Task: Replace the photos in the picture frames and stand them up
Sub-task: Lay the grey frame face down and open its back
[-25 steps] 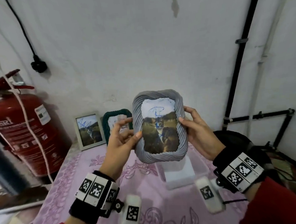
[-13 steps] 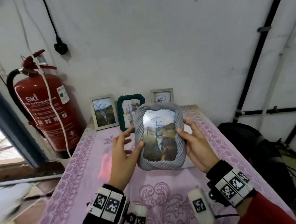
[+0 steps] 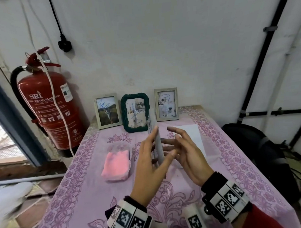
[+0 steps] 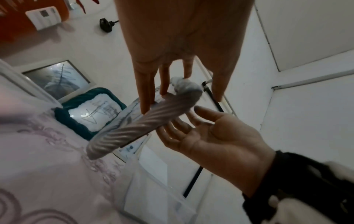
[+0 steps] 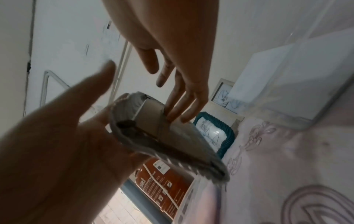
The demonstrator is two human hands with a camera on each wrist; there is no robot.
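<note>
A grey ribbed picture frame (image 3: 157, 145) is held edge-on above the table, its photo side facing left. My left hand (image 3: 147, 166) grips it, with straight fingers (image 4: 147, 91) on the front and the thumb across the lower edge. My right hand (image 3: 184, 150) is spread open, and its fingertips (image 5: 172, 112) touch the frame's brown cardboard back (image 5: 151, 121). Three more frames stand along the wall: a silver one (image 3: 107, 111), a green ribbed one (image 3: 135, 113) and another silver one (image 3: 166, 104). Each holds a scribbled photo.
A folded pink cloth (image 3: 116, 163) lies on the purple patterned tablecloth (image 3: 80, 196), left of my hands. A white sheet in a clear box (image 3: 192, 134) lies behind my right hand. A red fire extinguisher (image 3: 50, 105) hangs at left, and a black bag (image 3: 252, 143) sits at right.
The grey frame has turned from facing me to edge-on. My right hand has let go of its right edge and now rests spread fingers on the back. The view has pulled back.
</note>
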